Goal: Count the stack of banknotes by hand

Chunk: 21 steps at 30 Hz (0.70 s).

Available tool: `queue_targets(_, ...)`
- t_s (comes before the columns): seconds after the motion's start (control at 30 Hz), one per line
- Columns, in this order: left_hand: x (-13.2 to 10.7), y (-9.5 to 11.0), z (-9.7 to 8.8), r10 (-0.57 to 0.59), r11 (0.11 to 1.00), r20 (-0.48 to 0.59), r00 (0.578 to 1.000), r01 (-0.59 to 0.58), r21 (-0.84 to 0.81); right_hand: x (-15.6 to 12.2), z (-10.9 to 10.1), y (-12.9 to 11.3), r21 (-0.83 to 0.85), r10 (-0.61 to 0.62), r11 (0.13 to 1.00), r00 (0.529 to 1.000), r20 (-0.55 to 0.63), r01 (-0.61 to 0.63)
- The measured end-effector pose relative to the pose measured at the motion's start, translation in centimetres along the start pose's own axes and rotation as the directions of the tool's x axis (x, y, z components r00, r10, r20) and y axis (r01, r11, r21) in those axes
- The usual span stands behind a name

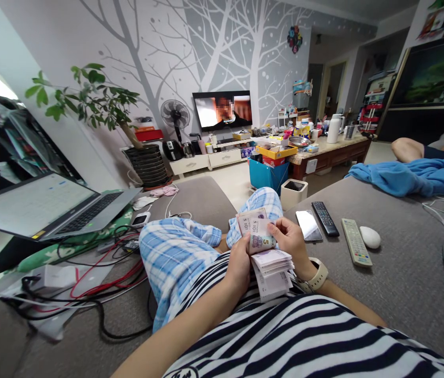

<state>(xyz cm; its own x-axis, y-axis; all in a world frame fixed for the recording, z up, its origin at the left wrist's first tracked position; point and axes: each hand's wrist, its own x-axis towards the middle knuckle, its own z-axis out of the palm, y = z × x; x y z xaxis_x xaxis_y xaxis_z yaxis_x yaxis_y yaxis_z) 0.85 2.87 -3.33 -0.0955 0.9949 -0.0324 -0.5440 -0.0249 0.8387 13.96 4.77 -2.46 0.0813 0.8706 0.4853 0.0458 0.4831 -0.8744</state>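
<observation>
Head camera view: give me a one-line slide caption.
The left hand and right hand hold a fanned stack of paper banknotes above blue-checked trousers, beside a black TV remote on a grey sofa.

We find blue-and-white plaid trousers (174,257), a navy-and-white striped cotton shirt (285,336), a stack of pale mauve paper banknotes (271,268), a rumpled bright blue blanket (422,170), and a grey wall patterned with white bare trees (222,52).
</observation>
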Motion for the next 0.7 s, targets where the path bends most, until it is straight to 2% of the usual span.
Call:
queue_targets(0.3,0.2,-0.3,-0.2,0.014,1.000,0.007,1.000,-0.014,0.003,-0.7,-0.1,-0.7,0.093,0.003,0.996,0.999,-0.053,0.002)
queue_targets(0.47,0.0,0.1,0.2,-0.005,1.000,-0.007,1.000,0.005,-0.025,-1.2,-0.4,-1.4,0.081,-0.032,0.996,0.999,-0.034,0.035)
queue_targets(0.7,0.0,0.0,0.0,-0.003,1.000,0.005,1.000,0.003,-0.006,-1.5,-0.3,-1.7,0.147,-0.017,0.989,0.999,-0.039,0.022)
